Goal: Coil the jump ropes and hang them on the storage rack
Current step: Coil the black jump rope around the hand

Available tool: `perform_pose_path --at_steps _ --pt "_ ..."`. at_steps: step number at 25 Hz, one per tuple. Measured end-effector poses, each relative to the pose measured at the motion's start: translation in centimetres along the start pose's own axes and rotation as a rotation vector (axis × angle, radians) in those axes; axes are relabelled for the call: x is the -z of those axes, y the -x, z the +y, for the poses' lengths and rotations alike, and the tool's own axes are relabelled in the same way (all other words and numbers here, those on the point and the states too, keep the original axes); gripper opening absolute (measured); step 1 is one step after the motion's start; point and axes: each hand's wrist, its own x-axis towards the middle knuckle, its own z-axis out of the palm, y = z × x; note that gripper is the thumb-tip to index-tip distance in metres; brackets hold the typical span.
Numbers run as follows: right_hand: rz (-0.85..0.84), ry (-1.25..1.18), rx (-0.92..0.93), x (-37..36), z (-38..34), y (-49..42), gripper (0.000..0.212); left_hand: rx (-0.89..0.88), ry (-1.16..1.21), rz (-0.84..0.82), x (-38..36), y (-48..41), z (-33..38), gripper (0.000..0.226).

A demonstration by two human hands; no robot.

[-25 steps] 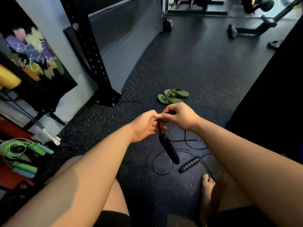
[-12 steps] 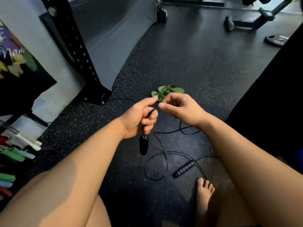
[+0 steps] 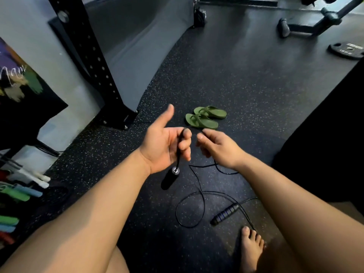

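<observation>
Thin black jump rope (image 3: 201,192) lies loosely looped.

Matt speckled rubber floor (image 3: 246,91)

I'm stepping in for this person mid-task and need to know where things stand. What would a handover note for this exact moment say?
Left hand: fingers curled round the jump rope cord; one handle dangles just below it.
Right hand: appears to pinch the same cord a little further along.
The second handle and a loose loop of cord lie on the floor, near the bare foot.
Done: one end of the rope is in hand; no finished coil shows.
Left: coil the cord, gather both handles and hang the rope on the storage rack, which is not clearly in view.
</observation>
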Motion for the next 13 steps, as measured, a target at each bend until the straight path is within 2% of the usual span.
perform_pose_path --at_steps 4,9,13 --pt "-0.138 0.275 -0.060 -2.2 0.6 0.7 0.018 -0.187 0.230 0.025 0.9 -0.3 0.6 0.086" --pt "-0.234 0.617 0.025 -4.4 -0.3 1.3 0.016 -0.215 0.201 0.107 1.5 -0.4 0.3 0.112" --pt "-0.224 0.693 0.063 -5.0 -1.8 1.2 0.023 -0.220 0.195 0.205 2.6 -0.2 0.2 0.116"
